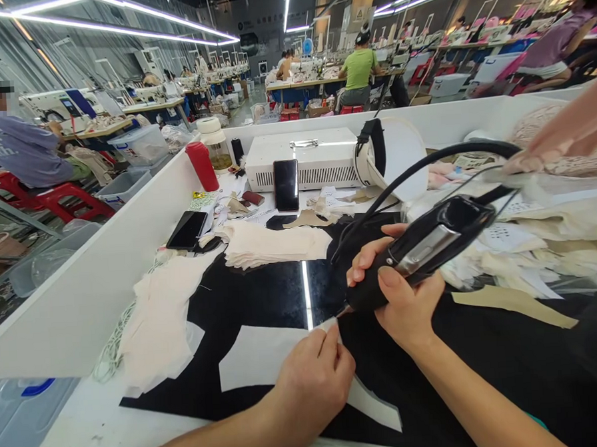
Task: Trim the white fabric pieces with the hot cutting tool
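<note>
My right hand [407,298] is wrapped round a black corded handheld power tool [429,236] with a silver strip along its side. The tool slants down to the left, and its narrow tip lies close to my left fingers. With fingertips pinched together, my left hand [316,369] grips the upper edge of a white cut fabric piece [258,359]. That piece lies flat on a black surface [252,299], and its curved tail shows right of my wrist. I cannot tell whether the tip touches the fabric. A black cable [425,160] arcs from the tool's upper end.
Pale fabric stacks [156,318] lie at left and a folded pile [277,241] behind. Phones [286,184], a red cup [201,166] and a white vented box [299,153] stand farther back. Another person's hand [535,154] reaches in at right, above heaped fabric [524,238].
</note>
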Demonstrator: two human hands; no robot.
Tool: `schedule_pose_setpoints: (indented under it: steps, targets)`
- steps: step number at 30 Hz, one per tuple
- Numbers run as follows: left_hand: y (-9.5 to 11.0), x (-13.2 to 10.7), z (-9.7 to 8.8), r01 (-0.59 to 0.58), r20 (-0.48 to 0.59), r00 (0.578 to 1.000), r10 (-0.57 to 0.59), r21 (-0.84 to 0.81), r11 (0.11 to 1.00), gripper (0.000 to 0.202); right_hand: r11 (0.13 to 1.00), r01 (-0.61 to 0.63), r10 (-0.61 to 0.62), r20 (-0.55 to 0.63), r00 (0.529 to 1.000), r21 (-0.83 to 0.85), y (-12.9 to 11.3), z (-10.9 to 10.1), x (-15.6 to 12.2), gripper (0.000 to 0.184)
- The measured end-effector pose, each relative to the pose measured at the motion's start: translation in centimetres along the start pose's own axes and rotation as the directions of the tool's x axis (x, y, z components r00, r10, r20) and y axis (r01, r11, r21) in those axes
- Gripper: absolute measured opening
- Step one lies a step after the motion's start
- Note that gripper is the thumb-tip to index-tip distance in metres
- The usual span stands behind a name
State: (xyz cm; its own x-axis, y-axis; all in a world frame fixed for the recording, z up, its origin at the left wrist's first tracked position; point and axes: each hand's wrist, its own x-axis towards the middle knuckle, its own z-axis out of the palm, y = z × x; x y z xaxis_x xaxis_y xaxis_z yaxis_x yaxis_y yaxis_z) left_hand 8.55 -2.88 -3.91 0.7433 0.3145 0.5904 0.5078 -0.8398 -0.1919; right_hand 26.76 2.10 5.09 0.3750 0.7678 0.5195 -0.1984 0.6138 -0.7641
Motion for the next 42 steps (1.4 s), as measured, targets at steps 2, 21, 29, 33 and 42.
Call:
schedule_pose_setpoints:
  steps: [2, 21, 29, 33, 42]
  targets:
    - [0.0, 0.1, -0.2, 0.015, -0.014, 1.0, -0.015, 0.016, 1.0, 0.016, 1.0, 0.008, -0.008, -0.015, 1.0, 0.006, -0.3, 0.1, 0.1, 0.048]
    - [0.2, 0.9, -0.5, 0.059, -0.081, 0.995, -0.057, 0.014, 0.998, 0.021, 0.997, 0.037, -0.038, -0.011, 0.999, -0.072, 0.0, 0.5, -0.4, 0.045]
    - [0.3, 1.1, -0.7, 0.063, -0.091, 0.994, -0.062, 0.011, 0.998, 0.024, 0.997, 0.019, -0.019, 0.005, 1.0, -0.076, 0.6, 0.3, -0.9, 0.041]
    - [0.2, 0.9, -0.6, 0.05, -0.054, 0.997, -0.048, 0.034, 0.998, 0.024, 0.999, 0.027, -0.027, 0.004, 1.0, -0.025, 0.3, 0.7, -0.7, 0.04]
    - [0.4, 0.2, -0.2, 0.005, -0.005, 1.0, -0.005, 0.052, 0.999, 0.028, 1.0, 0.026, -0.025, 0.035, 0.999, -0.013, 0.2, 1.4, -1.1, 0.045]
